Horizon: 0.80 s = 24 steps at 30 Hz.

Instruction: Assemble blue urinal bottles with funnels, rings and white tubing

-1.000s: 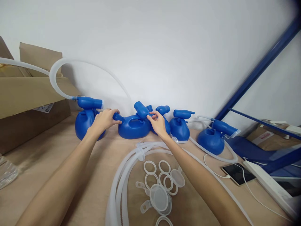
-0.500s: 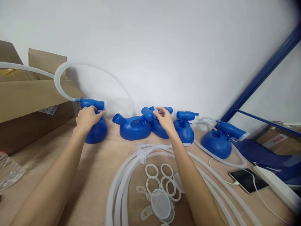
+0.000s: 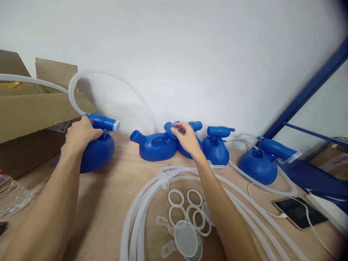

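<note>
My left hand (image 3: 78,136) is closed on a blue plastic urinal bottle (image 3: 99,152) at the left, near its blue funnel (image 3: 103,122). A milky cap covers that funnel's wide end, and a clear hose (image 3: 72,90) leads from its narrow end. My right hand (image 3: 186,136) has its fingers curled over another blue funnel (image 3: 169,127) at the middle bottles, with the thumb across it; the far fingertips are hidden. Beside it stands a blue bottle with an uncovered spout (image 3: 157,146). Another blue bottle (image 3: 216,150) carries its funnel on top.
Coiled clear hoses (image 3: 140,210) surround white rings (image 3: 175,197) and translucent caps (image 3: 186,237) on the table. To the right are a hosed bottle (image 3: 258,166), a phone (image 3: 299,212) with a cable, and a blue metal frame (image 3: 307,87). A cardboard box (image 3: 32,108) stands left.
My left hand has brought the left bottle nearer and to the left, tilting its funnel and turning its capped end toward me. My right hand has moved slightly left over the middle funnel.
</note>
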Tool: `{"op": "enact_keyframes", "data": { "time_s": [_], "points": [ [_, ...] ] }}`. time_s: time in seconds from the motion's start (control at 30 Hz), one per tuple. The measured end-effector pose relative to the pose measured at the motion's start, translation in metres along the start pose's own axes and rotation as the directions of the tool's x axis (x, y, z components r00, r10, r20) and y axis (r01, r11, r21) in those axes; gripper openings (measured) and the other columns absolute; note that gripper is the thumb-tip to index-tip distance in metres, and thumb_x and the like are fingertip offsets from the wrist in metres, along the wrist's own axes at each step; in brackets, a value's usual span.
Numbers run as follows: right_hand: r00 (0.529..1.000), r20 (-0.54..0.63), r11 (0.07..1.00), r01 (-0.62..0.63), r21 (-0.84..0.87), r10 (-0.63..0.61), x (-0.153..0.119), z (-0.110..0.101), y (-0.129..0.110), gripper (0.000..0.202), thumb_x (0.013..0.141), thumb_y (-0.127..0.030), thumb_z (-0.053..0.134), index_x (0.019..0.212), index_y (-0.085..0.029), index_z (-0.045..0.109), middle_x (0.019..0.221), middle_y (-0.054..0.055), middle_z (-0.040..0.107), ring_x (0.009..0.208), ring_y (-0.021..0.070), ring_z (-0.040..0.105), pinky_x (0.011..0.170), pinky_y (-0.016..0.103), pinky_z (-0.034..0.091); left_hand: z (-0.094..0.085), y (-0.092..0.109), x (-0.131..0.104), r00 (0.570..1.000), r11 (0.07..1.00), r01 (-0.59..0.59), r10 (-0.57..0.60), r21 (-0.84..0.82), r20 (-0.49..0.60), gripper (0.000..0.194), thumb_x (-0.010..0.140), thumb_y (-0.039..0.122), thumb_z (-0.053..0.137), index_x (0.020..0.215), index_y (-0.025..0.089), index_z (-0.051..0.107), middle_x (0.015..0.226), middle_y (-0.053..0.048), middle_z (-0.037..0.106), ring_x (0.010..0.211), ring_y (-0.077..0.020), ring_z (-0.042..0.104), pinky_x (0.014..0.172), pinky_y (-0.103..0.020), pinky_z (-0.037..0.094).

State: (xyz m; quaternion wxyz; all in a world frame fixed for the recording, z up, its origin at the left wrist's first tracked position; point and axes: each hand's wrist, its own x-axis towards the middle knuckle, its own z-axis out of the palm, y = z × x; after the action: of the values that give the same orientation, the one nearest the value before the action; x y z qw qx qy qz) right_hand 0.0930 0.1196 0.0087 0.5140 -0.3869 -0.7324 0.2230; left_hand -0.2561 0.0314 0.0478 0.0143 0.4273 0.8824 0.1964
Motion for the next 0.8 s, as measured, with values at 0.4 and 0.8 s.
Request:
{"op": "enact_keyframes", "data": {
  "time_s": [0.4, 0.8],
  "points": [
    [0.912, 0.408, 0.871, -0.225, 0.436, 0.032, -0.028, 0.049, -0.059, 0.082, 0.082, -0.042, 0.082, 0.154, -0.025, 0.044, 0.125, 0.008, 0.071, 0.111, 0.0211, 0.07, 0.102, 0.039, 0.056, -0.06, 0.041, -0.09, 0.887, 0.919, -0.381, 0.333, -0.1, -0.32, 0.083, 0.077, 0.035, 0.063, 0.156, 0.022, 0.041, 0.124, -0.011, 0.074, 0.118, -0.0443, 0.066, 0.099, -0.06, 0.055],
    [0.996, 0.056, 0.787, -0.091, 0.611, 0.072, -0.007, 0.099, -0.065, 0.094, 0.068, -0.044, 0.094, 0.147, -0.023, 0.048, 0.097, 0.002, 0.074, 0.093, 0.0206, 0.071, 0.091, 0.038, 0.06, -0.041, 0.076, -0.14, 0.799, 0.853, -0.522, 0.49, 0.002, -0.349, 0.086, 0.094, 0.034, 0.055, 0.169, 0.023, 0.016, 0.139, -0.019, 0.057, 0.116, -0.0435, 0.068, 0.086, -0.053, 0.06]
  ]
}}
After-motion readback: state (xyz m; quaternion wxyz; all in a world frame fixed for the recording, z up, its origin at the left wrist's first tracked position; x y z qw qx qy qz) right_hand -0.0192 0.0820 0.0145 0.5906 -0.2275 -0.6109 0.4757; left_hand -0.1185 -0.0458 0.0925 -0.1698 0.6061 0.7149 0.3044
